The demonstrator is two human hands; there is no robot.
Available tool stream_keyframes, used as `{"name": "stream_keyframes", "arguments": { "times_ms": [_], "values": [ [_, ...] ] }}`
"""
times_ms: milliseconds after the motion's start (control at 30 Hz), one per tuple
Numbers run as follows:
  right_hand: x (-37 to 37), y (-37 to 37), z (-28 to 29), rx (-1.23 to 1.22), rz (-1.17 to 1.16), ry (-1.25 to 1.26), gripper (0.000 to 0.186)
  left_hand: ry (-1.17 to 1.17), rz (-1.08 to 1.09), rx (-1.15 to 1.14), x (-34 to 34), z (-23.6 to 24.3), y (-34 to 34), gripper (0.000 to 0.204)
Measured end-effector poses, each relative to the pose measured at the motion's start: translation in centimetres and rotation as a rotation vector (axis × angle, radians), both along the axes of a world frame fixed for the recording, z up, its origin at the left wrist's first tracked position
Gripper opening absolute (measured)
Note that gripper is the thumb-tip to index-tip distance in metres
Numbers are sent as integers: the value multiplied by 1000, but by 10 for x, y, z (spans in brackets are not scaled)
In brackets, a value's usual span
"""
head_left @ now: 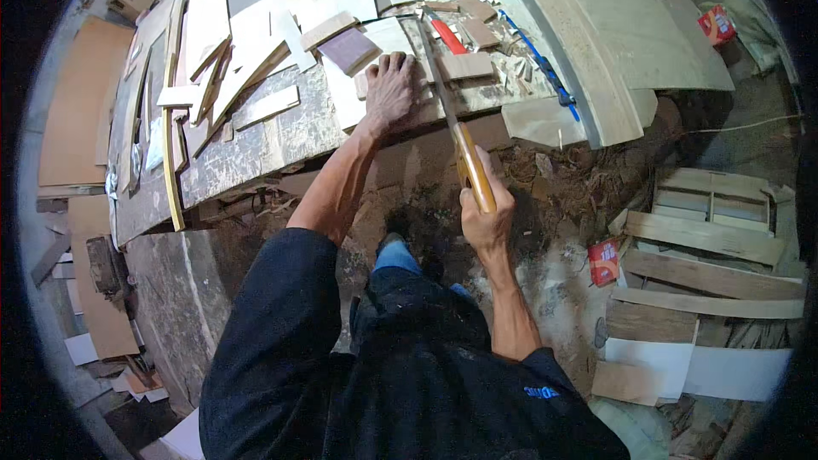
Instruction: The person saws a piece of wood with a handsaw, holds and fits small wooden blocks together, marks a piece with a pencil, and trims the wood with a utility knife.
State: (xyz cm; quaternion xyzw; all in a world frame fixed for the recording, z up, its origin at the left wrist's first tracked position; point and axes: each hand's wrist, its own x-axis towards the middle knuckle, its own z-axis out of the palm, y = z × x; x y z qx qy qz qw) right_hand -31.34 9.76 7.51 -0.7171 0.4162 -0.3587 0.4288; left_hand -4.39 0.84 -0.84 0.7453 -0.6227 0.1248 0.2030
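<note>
My right hand (488, 204) is wrapped around the light wooden handle of a handsaw (461, 140), whose narrow blade points away over the bench edge. The blade lies across a short wooden strip (467, 67) close to the front of the bench. My left hand (392, 89) presses down on this strip just left of the blade, its fingers bent over it and hiding part of it. Under the left hand is a pale board (343, 100). Beyond it sits a purplish flat block (348, 51). A red tool or handle (447, 36) lies just right of the blade.
Wood offcuts (269, 107) cover the left of the worn workbench (247, 153). A long blue tool (545, 72) lies at the right, beside a large curved panel (596, 34). Wooden frames (707, 238) and a red box (603, 262) are on the floor.
</note>
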Motion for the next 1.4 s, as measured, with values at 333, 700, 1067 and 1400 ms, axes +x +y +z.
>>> {"name": "stream_keyframes", "arguments": {
  "times_ms": [333,700,1067,1400],
  "values": [
    [0,-1,2,18,4,31,58,20,-18,-37,-5,1,2,45],
    [-6,3,1,71,39,103,56,16,-12,-29,0,-5,-1,50],
    [-28,28,2,6,-11,7,56,16,-18,-20,1,0,4,44],
    [-50,50,6,-48,-2,-60,56,0,-18,-76,6,-5,6,47]
  ]
}}
